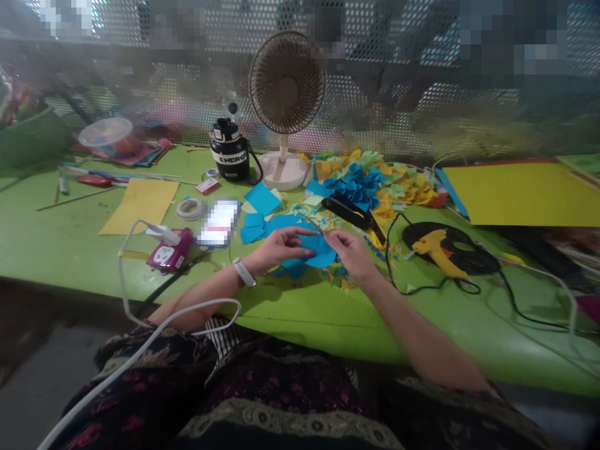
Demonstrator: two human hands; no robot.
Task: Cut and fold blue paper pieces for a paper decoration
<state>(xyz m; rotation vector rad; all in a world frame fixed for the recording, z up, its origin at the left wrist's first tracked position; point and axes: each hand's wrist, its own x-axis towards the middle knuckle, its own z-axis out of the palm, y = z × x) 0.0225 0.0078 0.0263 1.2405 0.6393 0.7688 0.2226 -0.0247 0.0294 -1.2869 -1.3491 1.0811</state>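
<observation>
Over the green table, my left hand is closed on a blue piece of paper with a rounded edge. My right hand is closed around small scissors; their thin metal blades point up and left by the paper, and the handles are hidden in my fingers. More blue paper pieces lie just left of and behind my hands. Small green, yellow and blue scraps are scattered around them. A black stapler lies just beyond my right hand.
A heap of folded blue and yellow paper pieces lies behind the stapler. To the right is a yellow glue gun with a black cord. A phone, tape roll and purple power socket are left. A fan stands behind.
</observation>
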